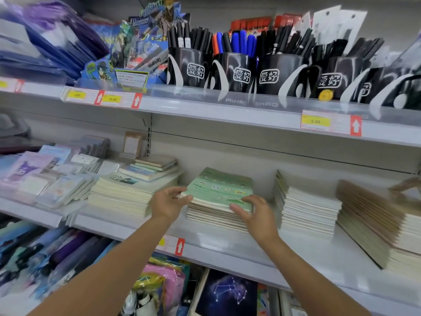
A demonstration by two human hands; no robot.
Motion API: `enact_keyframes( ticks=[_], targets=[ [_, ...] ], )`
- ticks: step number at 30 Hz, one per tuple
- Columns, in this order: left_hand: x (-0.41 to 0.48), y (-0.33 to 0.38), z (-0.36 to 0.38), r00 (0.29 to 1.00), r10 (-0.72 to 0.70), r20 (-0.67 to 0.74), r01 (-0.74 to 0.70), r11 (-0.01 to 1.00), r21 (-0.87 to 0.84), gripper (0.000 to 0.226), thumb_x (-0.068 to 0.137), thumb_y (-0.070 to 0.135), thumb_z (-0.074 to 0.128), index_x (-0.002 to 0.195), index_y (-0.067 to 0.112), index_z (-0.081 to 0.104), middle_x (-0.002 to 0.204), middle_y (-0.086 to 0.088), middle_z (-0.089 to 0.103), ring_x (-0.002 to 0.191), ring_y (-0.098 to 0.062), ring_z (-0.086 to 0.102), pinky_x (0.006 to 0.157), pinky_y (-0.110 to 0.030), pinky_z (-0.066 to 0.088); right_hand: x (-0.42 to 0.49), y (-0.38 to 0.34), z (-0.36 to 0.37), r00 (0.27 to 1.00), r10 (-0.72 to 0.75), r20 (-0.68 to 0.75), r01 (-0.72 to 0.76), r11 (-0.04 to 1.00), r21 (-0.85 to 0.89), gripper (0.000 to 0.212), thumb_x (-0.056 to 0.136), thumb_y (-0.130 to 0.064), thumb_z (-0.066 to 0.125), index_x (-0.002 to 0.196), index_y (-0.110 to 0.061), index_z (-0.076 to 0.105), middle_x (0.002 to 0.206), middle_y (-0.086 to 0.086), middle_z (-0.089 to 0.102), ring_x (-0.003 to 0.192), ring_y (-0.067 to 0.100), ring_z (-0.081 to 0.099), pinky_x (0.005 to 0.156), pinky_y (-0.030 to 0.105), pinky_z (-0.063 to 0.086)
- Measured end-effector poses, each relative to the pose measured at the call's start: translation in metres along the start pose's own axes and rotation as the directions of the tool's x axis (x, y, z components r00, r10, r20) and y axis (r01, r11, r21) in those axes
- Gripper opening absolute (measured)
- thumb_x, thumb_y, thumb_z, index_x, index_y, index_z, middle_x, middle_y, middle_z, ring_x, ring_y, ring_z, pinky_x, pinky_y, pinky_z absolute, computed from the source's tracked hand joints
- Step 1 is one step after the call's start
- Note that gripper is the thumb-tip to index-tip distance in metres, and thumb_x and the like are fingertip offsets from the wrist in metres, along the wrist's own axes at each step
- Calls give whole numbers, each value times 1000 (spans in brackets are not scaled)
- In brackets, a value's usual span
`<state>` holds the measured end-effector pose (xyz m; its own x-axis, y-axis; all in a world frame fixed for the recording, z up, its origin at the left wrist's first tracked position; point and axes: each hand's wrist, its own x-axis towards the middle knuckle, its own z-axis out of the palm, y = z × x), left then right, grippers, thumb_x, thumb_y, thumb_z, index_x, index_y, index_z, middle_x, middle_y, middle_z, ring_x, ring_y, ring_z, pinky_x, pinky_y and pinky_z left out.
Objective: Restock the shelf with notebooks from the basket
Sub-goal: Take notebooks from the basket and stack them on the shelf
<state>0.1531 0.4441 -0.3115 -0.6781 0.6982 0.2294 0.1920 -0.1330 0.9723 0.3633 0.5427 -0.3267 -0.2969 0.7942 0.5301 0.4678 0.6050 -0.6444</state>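
A stack of green-covered notebooks (218, 190) lies on the middle shelf (227, 238), on top of a cream-paged pile. My left hand (167, 202) touches the stack's front left corner with thumb and fingertips spread. My right hand (255, 213) rests against the stack's front right corner, fingers loosely bent along its edge. Neither hand lifts a notebook. The basket is out of view.
Cream notebook piles stand left (123, 192) and right (307, 208) of the green stack, with a leaning brown-edged pile (373, 222) at far right. Black pen cups (234, 71) line the shelf above. Folders and a constellation-cover book (227, 293) fill the shelf below.
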Motion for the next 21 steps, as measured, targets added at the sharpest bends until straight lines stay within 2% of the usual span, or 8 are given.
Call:
enact_keyframes(
  ticks=[3,5,9,11,13,15,18,21],
  targets=[
    [12,1,9,1000,-2,27,1,1000,12,37,77,8,78,112,7,69,105,-4,61,98,-12,55,79,-20,38,21,7,0,1000,27,8,-27,1000,8,52,74,-51,74,112,-15,67,110,-7,57,99,5,50,82,15,34],
    [19,0,15,999,-7,31,7,1000,-2,37,78,7,77,114,7,68,117,-8,64,100,-12,55,78,-18,39,34,12,1,999,47,19,-47,999,-3,51,73,-50,76,109,-14,68,105,-7,57,95,8,52,80,18,36],
    [27,0,20,997,-40,59,40,999,5,38,80,14,76,117,14,68,127,-8,61,114,-15,57,55,-1,41,47,22,5,999,40,-25,-39,999,9,54,69,-50,77,105,-11,72,102,-1,64,90,12,57,77,20,39],
    [36,-4,15,994,-64,92,63,998,13,34,75,26,80,108,29,71,124,1,64,104,-8,61,70,-6,47,46,25,8,998,27,-54,-25,999,26,52,70,-51,76,105,-13,72,101,-2,64,91,11,57,78,20,39],
    [42,-9,11,991,-86,105,79,995,63,29,67,38,84,94,39,72,115,11,67,92,0,61,90,-23,49,44,26,11,996,29,-81,-25,998,51,49,72,-51,76,105,-16,70,103,-4,62,91,10,56,78,20,38],
    [43,-13,11,989,-97,108,93,995,44,32,69,37,84,98,38,72,113,13,66,91,1,60,92,-25,47,42,28,14,996,33,-82,-29,998,52,48,74,-53,73,107,-19,67,105,-6,59,93,10,55,77,21,38],
    [42,-14,14,980,-99,171,114,990,-83,40,79,19,77,118,22,67,117,3,61,98,-3,56,86,-19,39,41,29,16,1000,18,-7,-17,1000,7,51,79,-55,66,115,-20,60,115,-6,54,101,11,52,81,22,37],
    [41,-12,10,971,-114,212,135,987,-88,45,80,13,76,123,22,64,130,-2,59,116,-8,55,96,-24,39,41,26,15,998,5,64,1,996,-94,54,86,-55,59,123,-16,55,125,-1,52,114,17,48,92,28,38]
  ],
)
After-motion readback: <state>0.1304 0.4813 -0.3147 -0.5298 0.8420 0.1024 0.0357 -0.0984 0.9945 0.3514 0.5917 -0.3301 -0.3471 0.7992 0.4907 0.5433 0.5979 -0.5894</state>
